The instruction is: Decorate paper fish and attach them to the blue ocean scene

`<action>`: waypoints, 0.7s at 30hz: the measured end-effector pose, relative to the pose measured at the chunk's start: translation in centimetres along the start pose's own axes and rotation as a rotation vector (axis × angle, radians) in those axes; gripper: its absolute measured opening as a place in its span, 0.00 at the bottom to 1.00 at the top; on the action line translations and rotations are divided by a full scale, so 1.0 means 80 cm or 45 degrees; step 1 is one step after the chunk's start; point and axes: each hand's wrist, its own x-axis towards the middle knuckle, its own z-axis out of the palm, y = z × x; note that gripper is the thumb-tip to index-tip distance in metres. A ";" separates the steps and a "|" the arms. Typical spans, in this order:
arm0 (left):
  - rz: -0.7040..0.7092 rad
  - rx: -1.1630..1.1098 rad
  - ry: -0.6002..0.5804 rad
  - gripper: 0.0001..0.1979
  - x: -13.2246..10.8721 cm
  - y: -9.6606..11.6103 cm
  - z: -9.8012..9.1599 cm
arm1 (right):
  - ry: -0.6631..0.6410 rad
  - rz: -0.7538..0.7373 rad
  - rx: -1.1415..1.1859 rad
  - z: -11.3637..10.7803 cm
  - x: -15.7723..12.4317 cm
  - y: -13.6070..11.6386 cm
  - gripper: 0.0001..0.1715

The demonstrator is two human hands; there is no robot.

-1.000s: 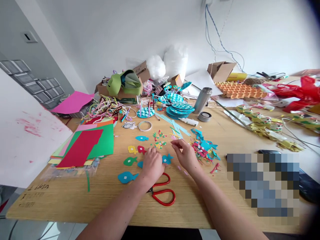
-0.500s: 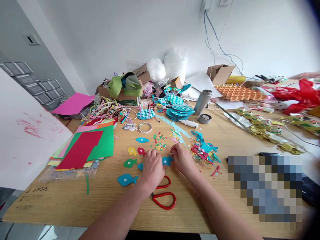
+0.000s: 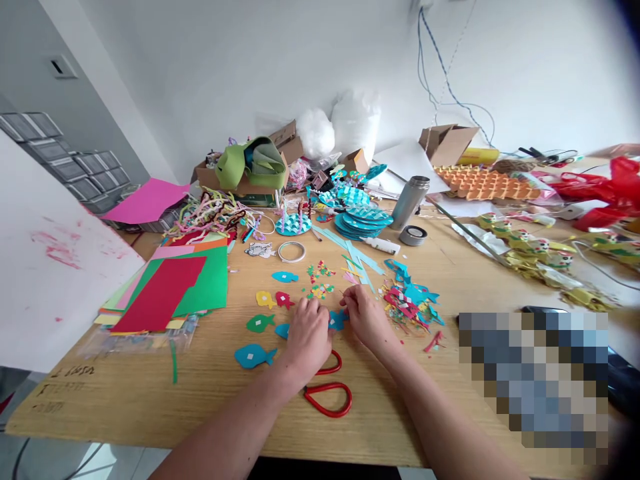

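My left hand (image 3: 310,333) is palm down with curled fingers, holding a blue paper fish (image 3: 337,321) at its right edge. My right hand (image 3: 367,316) is closed in a pinch just right of that fish. What its fingertips hold is too small to make out. Another blue fish (image 3: 281,331) is partly covered by my left hand. Left of it lie a green fish (image 3: 260,323), a yellow fish (image 3: 265,299), a red fish (image 3: 284,300) and a larger blue fish (image 3: 255,356), each bearing a small white square. Red-handled scissors (image 3: 329,399) lie below my left hand, blades hidden.
Coloured paper sheets (image 3: 205,283) are stacked at left. Paper scraps (image 3: 410,297) lie right of my right hand. Farther back are a tape roll (image 3: 291,251), blue plates (image 3: 363,223), a glue bottle (image 3: 383,245) and a steel flask (image 3: 410,203).
The camera view has shifted slightly. Both hands stay in nearly the same place, around the blue paper fish, with only slight finger movement.
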 end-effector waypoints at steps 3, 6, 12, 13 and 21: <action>0.173 -0.052 -0.104 0.07 -0.018 0.008 -0.017 | 0.045 -0.001 -0.002 -0.002 0.000 0.000 0.05; 0.377 0.035 -0.286 0.10 -0.039 0.016 -0.027 | 0.100 -0.034 0.008 -0.002 -0.001 0.001 0.06; 0.487 0.317 -0.411 0.09 -0.054 0.034 -0.019 | 0.126 -0.061 0.042 -0.004 -0.002 -0.003 0.07; 0.480 0.342 -0.438 0.09 -0.054 0.037 -0.018 | 0.129 -0.049 0.047 -0.005 -0.002 -0.004 0.07; 0.609 0.312 -0.356 0.08 -0.057 0.049 -0.070 | 0.293 -0.013 0.213 -0.018 -0.002 -0.006 0.10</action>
